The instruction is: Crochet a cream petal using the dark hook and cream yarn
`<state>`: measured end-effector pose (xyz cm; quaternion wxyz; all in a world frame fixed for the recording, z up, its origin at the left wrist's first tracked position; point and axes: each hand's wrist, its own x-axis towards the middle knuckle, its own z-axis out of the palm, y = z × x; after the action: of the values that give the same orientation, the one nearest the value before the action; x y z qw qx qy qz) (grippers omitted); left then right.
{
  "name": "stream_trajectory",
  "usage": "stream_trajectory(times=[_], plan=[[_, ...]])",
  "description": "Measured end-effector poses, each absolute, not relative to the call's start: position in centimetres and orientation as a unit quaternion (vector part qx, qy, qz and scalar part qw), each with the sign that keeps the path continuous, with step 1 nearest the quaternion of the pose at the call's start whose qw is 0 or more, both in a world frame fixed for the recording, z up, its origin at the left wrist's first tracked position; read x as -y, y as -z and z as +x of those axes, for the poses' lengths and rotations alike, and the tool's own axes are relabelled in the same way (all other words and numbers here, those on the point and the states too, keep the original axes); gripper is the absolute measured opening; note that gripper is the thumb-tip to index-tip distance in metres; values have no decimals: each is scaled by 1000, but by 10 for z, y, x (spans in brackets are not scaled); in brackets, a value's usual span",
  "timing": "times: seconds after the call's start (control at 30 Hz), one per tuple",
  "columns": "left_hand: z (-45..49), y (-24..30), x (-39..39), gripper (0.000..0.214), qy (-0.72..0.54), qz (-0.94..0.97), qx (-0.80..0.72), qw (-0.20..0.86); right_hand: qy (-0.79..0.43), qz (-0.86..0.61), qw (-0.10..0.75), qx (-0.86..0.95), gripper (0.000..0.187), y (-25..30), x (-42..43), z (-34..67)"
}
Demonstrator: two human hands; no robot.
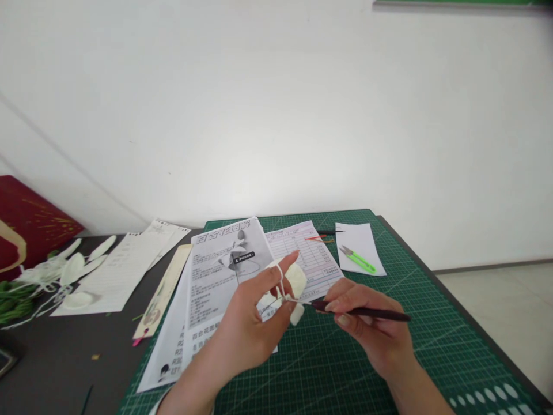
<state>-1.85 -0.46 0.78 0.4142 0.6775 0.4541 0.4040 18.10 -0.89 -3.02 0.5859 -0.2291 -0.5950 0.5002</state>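
Observation:
My left hand (254,317) pinches a small white crocheted piece (297,280), its index finger raised with white yarn (281,276) looped round it. My right hand (374,325) grips a crochet hook (384,314) by its dark handle. The hook's thin metal shaft points left, and its tip meets the work at my left fingertips. How the yarn sits on the tip is too small to make out. Both hands are above the green cutting mat (337,369). Behind my left hand lies a printed pattern sheet (211,271) with a flower picture.
Green thread snips (358,259) rest on white paper (355,233) at the right. A printed form (298,239) lies behind my hands. Leftward are a bookmark strip (166,288), lined paper (114,282), white crocheted petals (73,268), green yarn (15,302) and a red bag (30,222).

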Motion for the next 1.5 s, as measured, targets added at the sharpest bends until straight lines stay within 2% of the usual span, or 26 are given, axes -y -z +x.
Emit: stream_trajectory(times=[0.13, 0.23, 0.3, 0.4, 0.5, 0.6, 0.83, 0.97, 1.1, 1.27, 1.33, 1.5], plan=[[-15, -8, 5, 7, -392, 693, -495, 348, -479, -246, 576, 615, 17, 30, 9, 182], [-17, -7, 4, 8, -379, 690, -508, 349, -474, -255, 560, 630, 19, 30, 9, 183], [-18, -7, 2, 11, -364, 681, -512, 376, -472, -255, 554, 637, 19, 29, 8, 184], [-20, -7, -1, 5, -358, 650, -502, 444, -462, -259, 544, 651, 18, 29, 8, 187], [-21, -8, -4, 17, -363, 607, -484, 516, -474, -300, 527, 638, 17, 29, 10, 189], [-24, -9, -7, 17, -357, 579, -455, 575, -514, -325, 543, 580, 16, 28, 12, 187], [-27, -6, -10, 16, -350, 555, -411, 634, -564, -292, 557, 535, 5, 27, 1, 187], [-24, -5, -11, 16, -346, 576, -434, 601, -482, -316, 522, 628, 11, 16, 3, 190], [-22, -2, -13, 22, -355, 589, -452, 567, -349, -291, 419, 786, 25, -7, 11, 187], [-22, 1, -15, 24, -372, 577, -469, 556, -270, -270, 321, 867, 29, -23, 11, 183], [-22, 2, -16, 24, -378, 556, -460, 580, -282, -265, 328, 862, 26, -24, 8, 184], [-22, 1, -14, 19, -382, 507, -435, 639, -400, -284, 423, 762, 15, -17, -6, 195]])
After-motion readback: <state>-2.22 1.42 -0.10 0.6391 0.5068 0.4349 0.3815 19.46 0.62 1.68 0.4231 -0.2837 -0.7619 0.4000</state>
